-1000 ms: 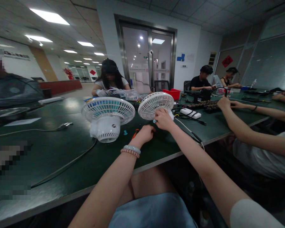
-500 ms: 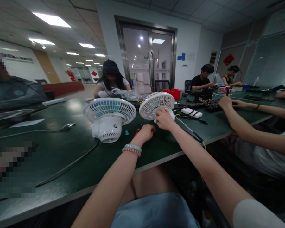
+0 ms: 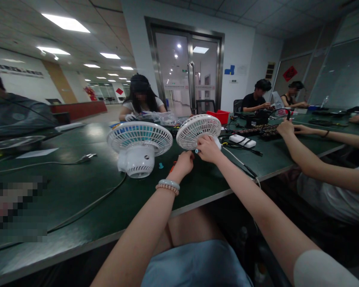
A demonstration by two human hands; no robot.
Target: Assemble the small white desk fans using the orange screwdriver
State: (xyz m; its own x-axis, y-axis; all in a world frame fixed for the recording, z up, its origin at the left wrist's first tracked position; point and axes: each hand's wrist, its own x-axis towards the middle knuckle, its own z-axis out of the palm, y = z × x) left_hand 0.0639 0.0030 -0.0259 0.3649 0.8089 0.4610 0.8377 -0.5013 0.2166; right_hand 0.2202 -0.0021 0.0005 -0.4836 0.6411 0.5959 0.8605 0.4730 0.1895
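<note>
Two white fans lie on the green table, their round grilles tipped back. My right hand is closed at the back of the right fan, where a small light-blue piece shows by the fingertips. Just left of it, my left hand has its fingers curled together; whatever they may hold is hidden. An orange item lies partly behind the left hand. Between that and the left fan is a small blue piece.
A white power strip with black cable lies right of the fans, and a red bin behind. Cables cross the table's left side. Another person's hands work at the right; more people sit around.
My left hand has risen slightly, nearer the right hand and the fan's back. The right hand stays at the fan. The view has shifted a little.
</note>
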